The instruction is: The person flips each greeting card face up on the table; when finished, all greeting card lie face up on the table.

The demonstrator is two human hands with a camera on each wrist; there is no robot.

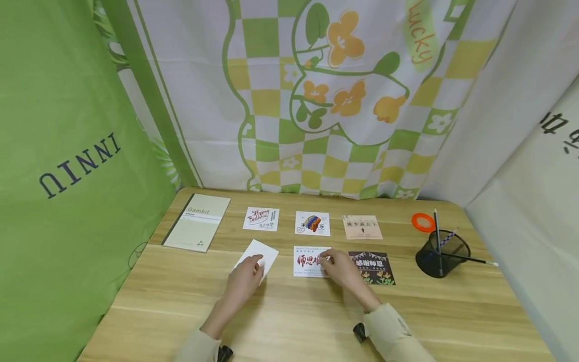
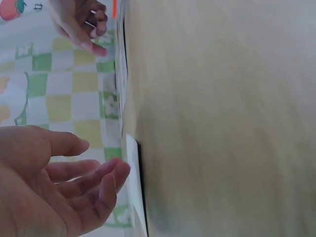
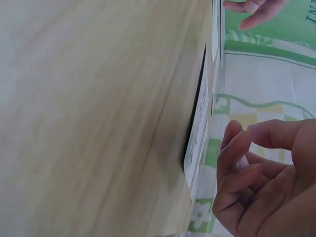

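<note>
My left hand hovers over a blank white card that lies at a slant. In the left wrist view its fingers are loosely bent, thumb apart, with nothing between them, beside the edge of the white card. My right hand is above the right part of a white card with red characters. The right wrist view shows its thumb and forefinger tips close together and the other fingers loosely bent, holding nothing, with the printed card below. A dark card with flowers lies partly behind the right wrist.
Behind lie a Happy Birthday card, a card with a colourful picture and a pink card. A Gambit notebook is at left. At right stand a black mesh pen holder with pencils and an orange ring.
</note>
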